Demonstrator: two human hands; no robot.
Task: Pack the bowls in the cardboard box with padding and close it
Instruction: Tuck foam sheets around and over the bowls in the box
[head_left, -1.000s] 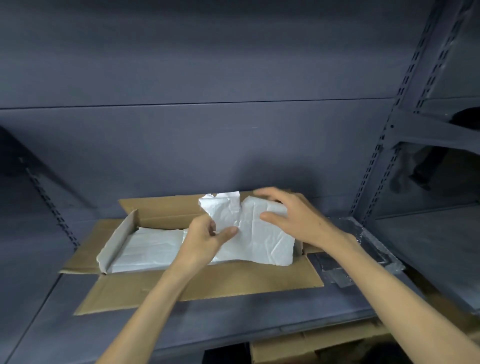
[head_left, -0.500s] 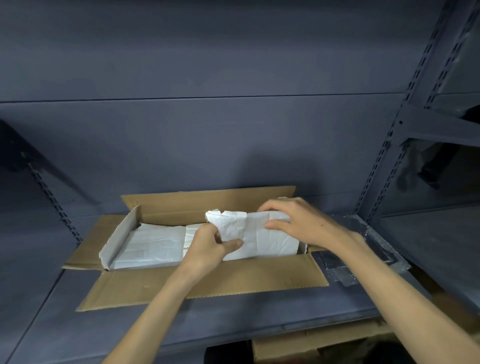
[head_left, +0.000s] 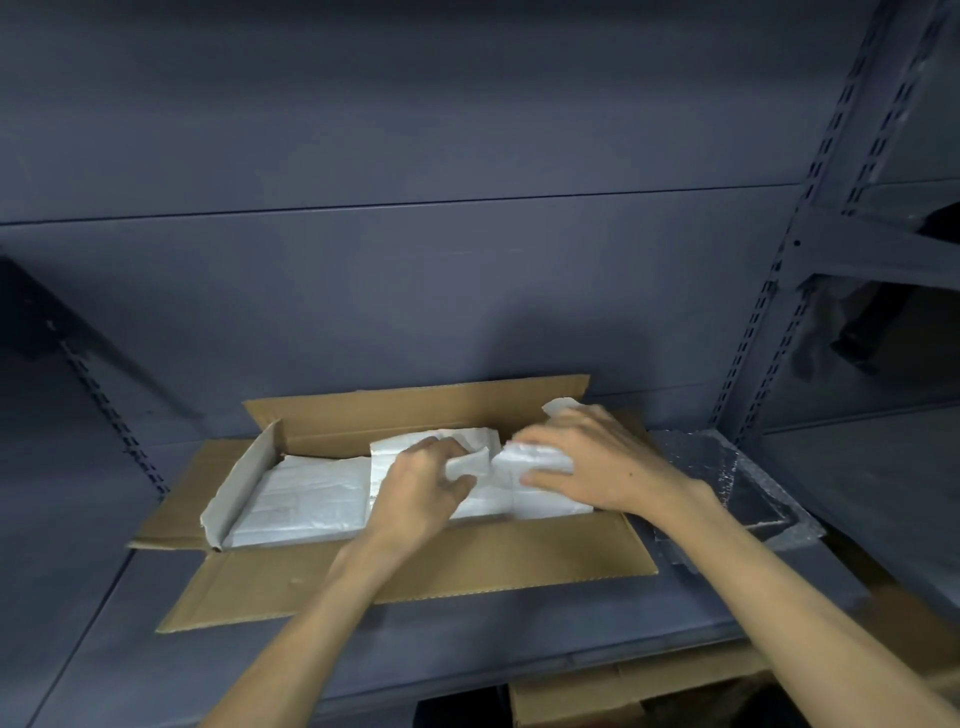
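A: How will that white padding sheet (head_left: 519, 488) handle?

B: It looks light, soft and limp, and it creases wherever it is touched. It is best taken at a loose edge or fold and pressed flat with an open palm. It will not hold a shape by itself, and a hard tug could probably tear it.

A: Where is it?

B: It lies in the right half of the open cardboard box (head_left: 415, 566), which sits on the grey metal shelf (head_left: 467, 639). A second, flatter white sheet (head_left: 301, 493) covers the left half of the box and turns up against its left end.

A: And the hands?

B: The left hand (head_left: 415, 493) has its fingers curled round a bunched fold near the middle of the sheet, grasping it. The right hand (head_left: 587, 462) lies on the sheet's right part with its fingers bent over a crumpled ridge, seemingly pressing and gripping it at once.

A: How does the box look?

B: It is long and shallow, of brown corrugated card, with the front flap folded down toward the person and the back flap standing against the shelf wall. No bowl is visible; any would be hidden under the padding. Crinkled clear wrap (head_left: 727, 478) lies just right of the box.
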